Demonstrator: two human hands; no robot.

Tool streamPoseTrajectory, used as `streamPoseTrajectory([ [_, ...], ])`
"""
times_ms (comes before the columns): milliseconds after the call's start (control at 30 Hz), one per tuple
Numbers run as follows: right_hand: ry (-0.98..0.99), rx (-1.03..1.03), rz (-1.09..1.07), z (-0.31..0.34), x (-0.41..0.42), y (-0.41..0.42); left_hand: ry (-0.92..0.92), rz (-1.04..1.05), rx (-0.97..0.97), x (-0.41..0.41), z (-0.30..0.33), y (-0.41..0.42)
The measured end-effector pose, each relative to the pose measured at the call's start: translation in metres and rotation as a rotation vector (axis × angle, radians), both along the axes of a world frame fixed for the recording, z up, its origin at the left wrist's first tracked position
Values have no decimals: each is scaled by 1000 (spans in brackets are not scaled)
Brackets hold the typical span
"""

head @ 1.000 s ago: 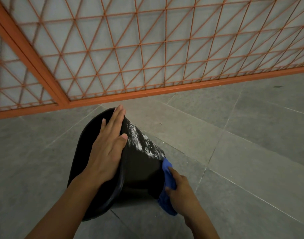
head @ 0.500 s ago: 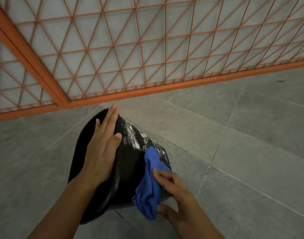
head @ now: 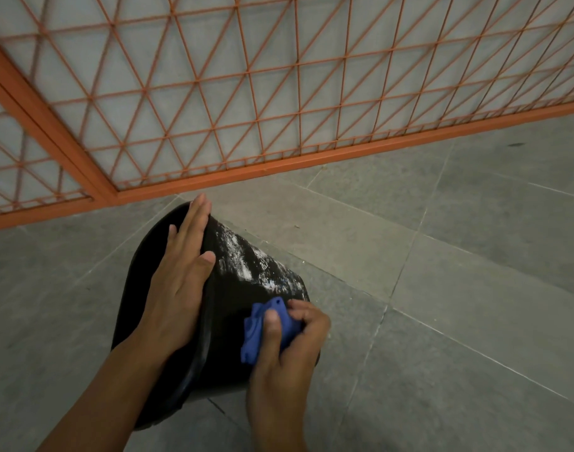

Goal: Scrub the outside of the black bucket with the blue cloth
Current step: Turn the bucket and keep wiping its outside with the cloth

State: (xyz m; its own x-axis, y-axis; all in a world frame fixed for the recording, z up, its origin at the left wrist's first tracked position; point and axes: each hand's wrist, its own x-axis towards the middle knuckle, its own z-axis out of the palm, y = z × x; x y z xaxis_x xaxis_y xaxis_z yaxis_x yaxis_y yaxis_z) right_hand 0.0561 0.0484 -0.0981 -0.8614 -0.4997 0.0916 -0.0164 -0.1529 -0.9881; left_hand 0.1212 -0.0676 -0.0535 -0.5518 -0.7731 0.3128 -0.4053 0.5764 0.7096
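Observation:
The black bucket [head: 227, 298] lies tipped on its side on the floor, its mouth toward me on the left. White smears streak the upper part of its outer wall. My left hand [head: 178, 282] rests flat across the rim, fingers spread and pointing away from me. My right hand [head: 292, 347] clutches the bunched blue cloth [head: 262, 327] and presses it against the bucket's outer wall near the base end. Part of the cloth is hidden under my fingers.
Grey stone floor tiles [head: 442, 305] with pale grout lines surround the bucket. An orange metal lattice fence [head: 246, 93] with a thick bottom rail runs across the far side, a short way beyond the bucket.
My right hand has bunched the loosely hanging cloth into a wad and moved it up onto the bucket's side. My left hand has stayed flat on the rim.

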Motion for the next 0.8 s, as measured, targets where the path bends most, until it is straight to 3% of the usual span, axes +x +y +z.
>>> streamPoseTrajectory([
  [100, 11, 94, 115, 6, -4, -2, -3, 6, -8, 1, 0, -1],
  [200, 135, 48, 387, -6, -10, 29, -5, 16, -15, 5, 0, -3],
  [300, 608, 107, 600, -34, -37, 49, -28, 4, -19, 2, 1, 0],
  [367, 782, 140, 554, -41, -51, 40, -25, -3, -11, -1, 1, 2],
  [467, 692, 79, 526, -37, -47, 21, 0, 14, 23, -2, 1, 2],
  [633, 235, 133, 380, -33, -39, 12, -15, 25, 9, -7, 3, 7],
  [800, 520, 19, 461, -7, -18, 14, -15, -10, 19, -5, 2, 4],
])
